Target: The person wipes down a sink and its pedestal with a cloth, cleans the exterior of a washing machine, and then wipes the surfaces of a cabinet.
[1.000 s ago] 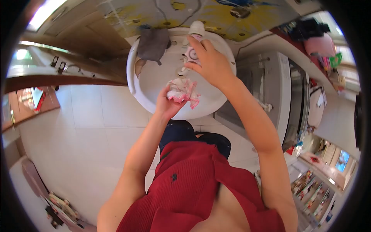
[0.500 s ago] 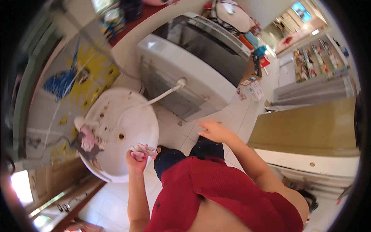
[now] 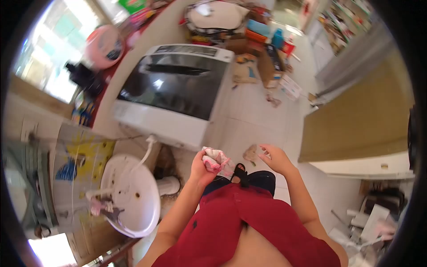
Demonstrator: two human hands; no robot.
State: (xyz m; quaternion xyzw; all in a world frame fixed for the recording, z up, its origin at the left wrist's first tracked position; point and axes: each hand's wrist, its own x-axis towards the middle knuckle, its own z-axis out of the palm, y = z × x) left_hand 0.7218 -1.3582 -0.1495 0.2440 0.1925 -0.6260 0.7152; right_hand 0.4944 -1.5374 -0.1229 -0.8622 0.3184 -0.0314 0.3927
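A crumpled pink and white cloth is bunched in my left hand, whose fingers are wrapped round it in front of my body. My right hand holds nothing; its fingers are apart, over the floor near a pale brownish scrap. Ahead of my left hand stands a top-loading washing machine with its dark lid down. To the left is a white washbasin, with a pink and grey item at its tap side.
A white hose runs from the washing machine toward the basin. Cardboard boxes and a blue bottle stand farther ahead. On the right is a cabinet with an olive-brown top. White pieces and clutter lie at the lower right.
My view has turned and shifted, so the basin sits farther left and more floor shows. My left hand has moved away from the basin with the cloth. My right hand stays open.
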